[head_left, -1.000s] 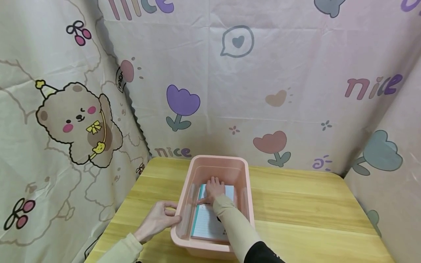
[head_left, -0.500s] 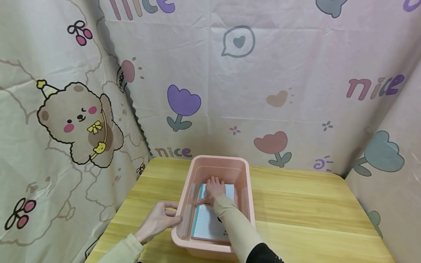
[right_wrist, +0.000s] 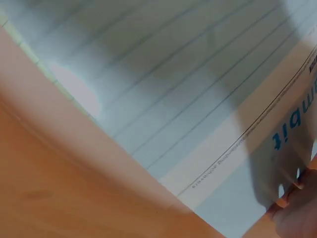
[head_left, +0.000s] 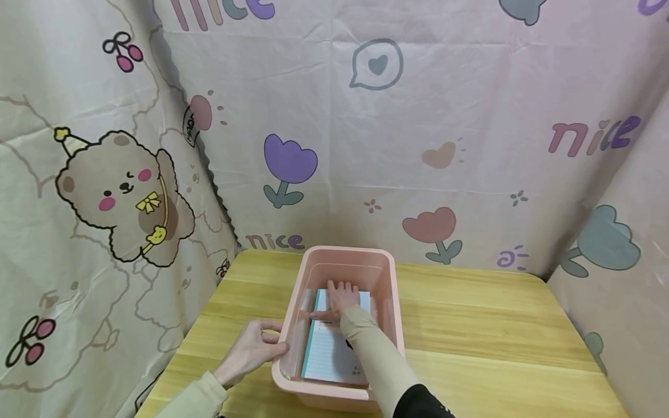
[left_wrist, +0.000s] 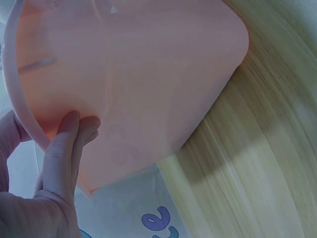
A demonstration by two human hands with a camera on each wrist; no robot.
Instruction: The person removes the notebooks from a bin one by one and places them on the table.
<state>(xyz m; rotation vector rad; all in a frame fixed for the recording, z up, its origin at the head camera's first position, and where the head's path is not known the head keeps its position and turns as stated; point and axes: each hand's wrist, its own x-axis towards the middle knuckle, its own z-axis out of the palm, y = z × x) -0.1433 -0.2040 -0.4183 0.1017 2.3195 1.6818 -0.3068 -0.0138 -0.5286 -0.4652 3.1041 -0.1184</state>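
A pink plastic bin (head_left: pixel 389 325) stands on the table, its open top facing up. My left hand (head_left: pixel 253 351) holds its left rim, thumb on the rim and fingers against the outer wall (left_wrist: pixel 143 94), as the left wrist view shows. Inside lies a notebook (head_left: pixel 329 360) with a pale blue, lined cover and a teal strip along its left edge. My right hand (head_left: pixel 341 302) rests on its far part, fingers spread and thumb pointing left. In the right wrist view the fingertips (right_wrist: pixel 299 210) reach the edge of the notebook cover (right_wrist: pixel 163 99).
The wood-grain table (head_left: pixel 486 337) extends to both sides of the bin. A printed cloth (head_left: pixel 334 145) with flowers and a bear hangs behind the table and along its sides.
My right hand has spread its fingers a little wider, and its thumb has moved slightly forward. The notebook appears to have shifted very slightly. My left hand keeps its place on the rim.
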